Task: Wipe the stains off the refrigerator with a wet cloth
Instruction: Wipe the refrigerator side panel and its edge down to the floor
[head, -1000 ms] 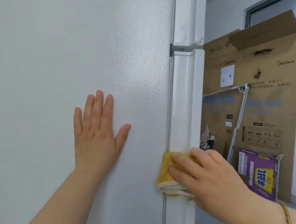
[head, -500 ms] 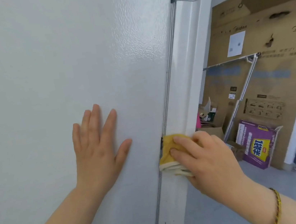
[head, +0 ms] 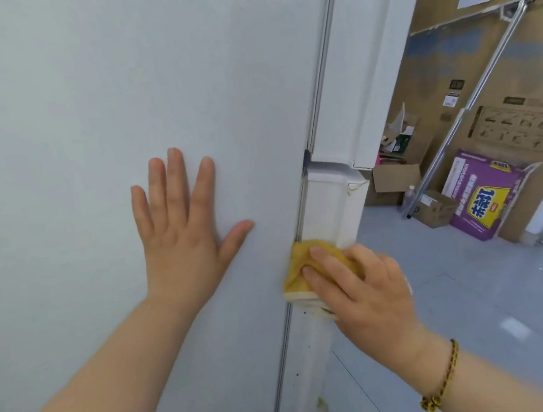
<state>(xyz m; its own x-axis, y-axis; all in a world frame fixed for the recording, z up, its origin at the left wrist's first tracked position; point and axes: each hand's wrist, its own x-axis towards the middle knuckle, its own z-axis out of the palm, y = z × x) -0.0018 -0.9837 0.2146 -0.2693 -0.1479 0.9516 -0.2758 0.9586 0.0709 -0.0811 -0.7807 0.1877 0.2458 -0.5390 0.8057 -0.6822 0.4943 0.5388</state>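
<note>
The white refrigerator (head: 78,110) fills the left of the head view, its textured side panel facing me. My left hand (head: 181,228) lies flat on that panel with fingers spread and straight. A folded yellow cloth (head: 300,266) sits against the edge of the lower door (head: 328,205), just under the gap between the two doors. My right hand (head: 363,287) presses the cloth to the door edge with fingers laid over it. A greenish stain (head: 321,405) and small dark specks mark the door edge below the cloth.
To the right, a large cardboard box (head: 494,72) leans on the wall with a metal pole (head: 477,99) across it. A purple and yellow package (head: 485,198) and small cartons (head: 397,175) stand on the grey floor beyond the refrigerator.
My right hand has slid the cloth down the door edge, past the gap onto the lower door. The view has tipped downward. My left hand stays flat on the side panel.
</note>
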